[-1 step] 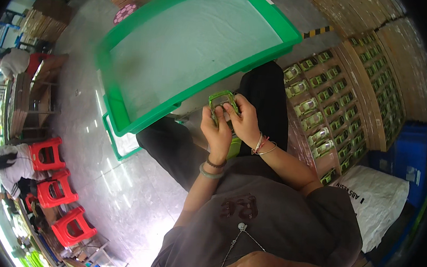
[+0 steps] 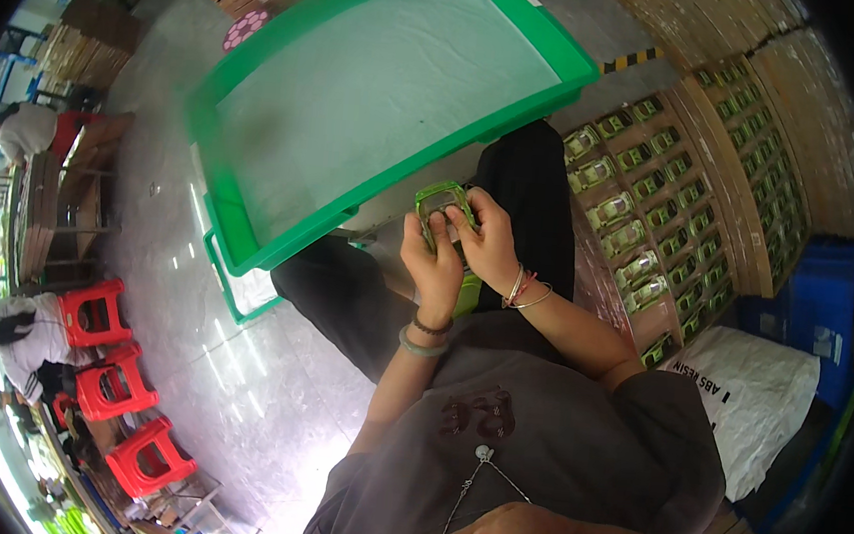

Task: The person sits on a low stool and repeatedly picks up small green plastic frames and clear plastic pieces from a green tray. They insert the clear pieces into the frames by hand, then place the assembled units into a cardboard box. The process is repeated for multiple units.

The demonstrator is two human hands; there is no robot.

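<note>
Between my two hands, above my lap, is a green plastic frame-shaped part (image 2: 442, 189) with rounded corners and an opening in its middle. My left hand (image 2: 433, 266) grips its near left side, thumb pressed on top. The right hand (image 2: 491, 242) closes on the right side, its thumb beside the left thumb. The fingers underneath are mostly hidden. Just beyond the part lies the near rim of a large green tray (image 2: 393, 186) lined with a pale sheet (image 2: 380, 93).
At right, cardboard trays (image 2: 695, 117) hold rows of similar green pieces (image 2: 612, 209). A white sack (image 2: 752, 403) and blue bin (image 2: 805, 307) stand nearby. Red stools (image 2: 117, 383) and seated people (image 2: 26, 331) are at far left. Another green-rimmed tray (image 2: 234, 297) sits lower, left of my knee.
</note>
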